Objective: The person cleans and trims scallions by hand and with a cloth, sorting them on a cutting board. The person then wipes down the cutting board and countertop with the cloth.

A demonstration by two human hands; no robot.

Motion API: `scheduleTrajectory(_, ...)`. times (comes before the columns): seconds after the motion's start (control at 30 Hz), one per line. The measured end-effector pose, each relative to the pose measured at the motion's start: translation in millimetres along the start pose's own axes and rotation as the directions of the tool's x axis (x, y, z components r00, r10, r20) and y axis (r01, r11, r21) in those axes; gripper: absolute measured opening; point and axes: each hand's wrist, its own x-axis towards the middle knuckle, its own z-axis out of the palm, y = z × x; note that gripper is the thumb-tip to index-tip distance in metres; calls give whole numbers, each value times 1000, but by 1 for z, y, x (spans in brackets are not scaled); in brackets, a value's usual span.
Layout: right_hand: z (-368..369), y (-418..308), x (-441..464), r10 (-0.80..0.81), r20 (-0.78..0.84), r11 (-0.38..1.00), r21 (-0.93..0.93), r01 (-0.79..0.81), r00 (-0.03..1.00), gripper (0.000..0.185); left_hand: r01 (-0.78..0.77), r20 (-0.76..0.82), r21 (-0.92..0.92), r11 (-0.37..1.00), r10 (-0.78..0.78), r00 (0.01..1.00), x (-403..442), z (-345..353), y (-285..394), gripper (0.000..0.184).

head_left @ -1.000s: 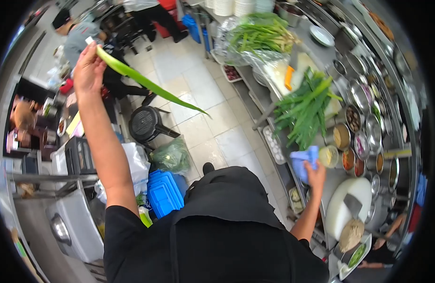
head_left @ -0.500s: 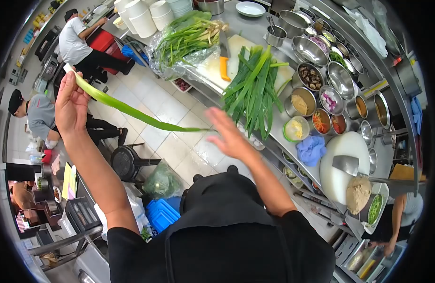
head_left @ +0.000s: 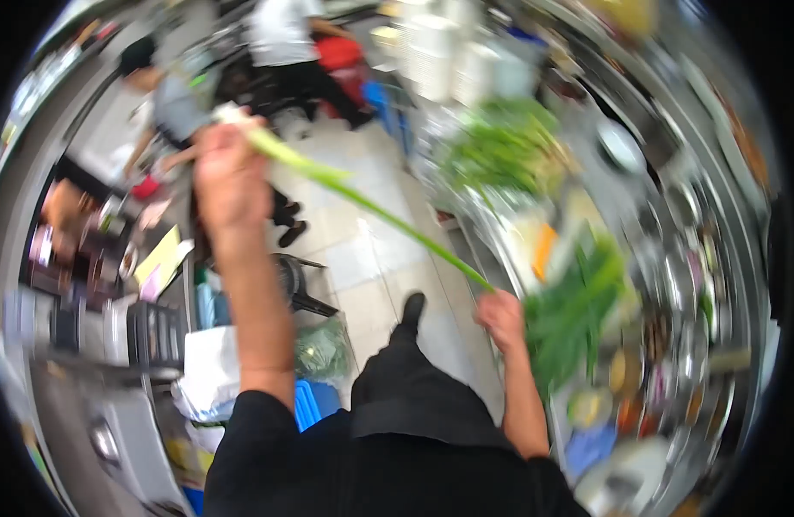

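Note:
A long leek point(head_left: 388, 222) stretches between my two hands over the floor. My left hand point(head_left: 232, 177) is closed around its pale end, raised at the left, where a strip of leaf sticks out sideways. At the other end, my right hand point(head_left: 500, 319) is closed on the thin green tip. Just right of that hand lies a pile of green leek leaves point(head_left: 578, 310) on the counter. A knife with an orange handle point(head_left: 544, 250) rests beside the pile. Motion blurs the view, so the finer finger positions are hard to see.
Leafy greens point(head_left: 509, 151) in clear plastic lie farther up the counter, near stacked white bowls point(head_left: 431, 56). Metal containers of ingredients point(head_left: 664, 336) line the right side. Two people work at the upper left. A dark stool point(head_left: 307, 289) and a green bag point(head_left: 322, 349) stand on the floor.
My right hand, open and apart from the leek before, is now closed on its tip. The leek is straighter. The whole view has swung left and one foot has come forward.

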Motion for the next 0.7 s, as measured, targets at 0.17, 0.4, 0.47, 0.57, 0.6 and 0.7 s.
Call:
scheduleTrajectory(0.17,-28,-72,134,-23,-429,952,265,150,903,39,-41,-65,-55,998,37,997,83,-15,-23,25)
scheduleTrajectory(0.4,22,-174,268,-274,-76,820,-540,191,959,50,323,361,34,946,-313,879,143,58,-151,22)
scheduleTrajectory(0.47,47,-180,265,-278,113,702,-653,282,954,59,466,350,46,884,-451,821,138,84,-190,23)
scheduleTrajectory(0.57,87,-164,224,-149,-14,785,-609,110,989,43,531,304,91,842,-531,791,109,118,-247,26)
scheduleTrajectory(0.6,91,-158,211,-256,-144,783,-611,118,956,36,585,340,87,807,-576,744,96,129,-261,22)
scheduleTrajectory(0.7,60,-156,139,-251,-479,755,-641,-140,841,28,807,532,174,564,-743,405,50,157,-286,38)
